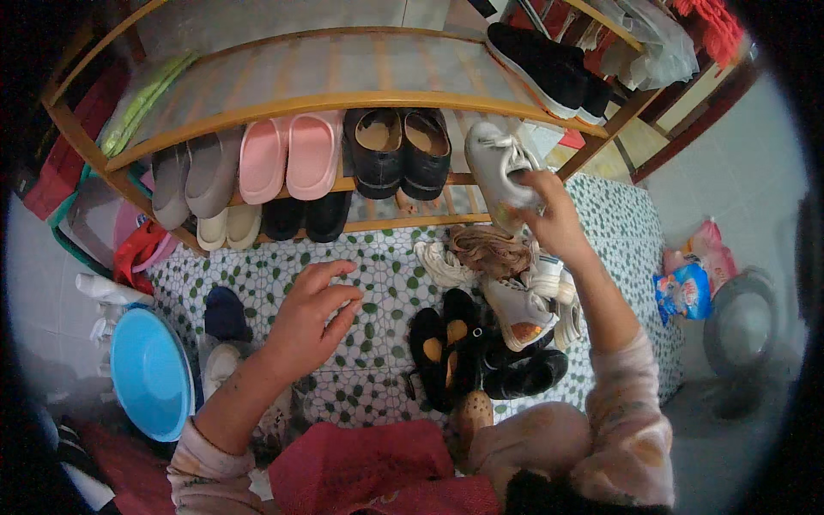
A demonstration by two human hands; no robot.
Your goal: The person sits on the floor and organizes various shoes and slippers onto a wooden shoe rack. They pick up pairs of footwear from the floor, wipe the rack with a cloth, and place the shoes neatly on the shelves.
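Note:
My right hand (555,215) grips a white lace-up shoe (494,161) by its heel opening, at the right end of the wooden shoe rack (360,100). Fingers apart and holding nothing, my left hand (322,315) hovers over the patterned floor. On the rack's middle shelf stand grey slippers (215,170), pink slippers (314,158) and black leather shoes (426,151). Beige slippers (241,226) and black slippers (329,215) lie below them. Under my right forearm is a pile with a brown cloth (492,250), white shoes (515,309) and black shoes (528,374).
A blue basin (151,373) stands at left, near a dark blue slipper (225,313). Black sneakers (547,67) rest on the top shelf at right. A blue packet (685,291) and a grey basin (740,322) are by the right wall. Flat black shoes (444,351) lie before me.

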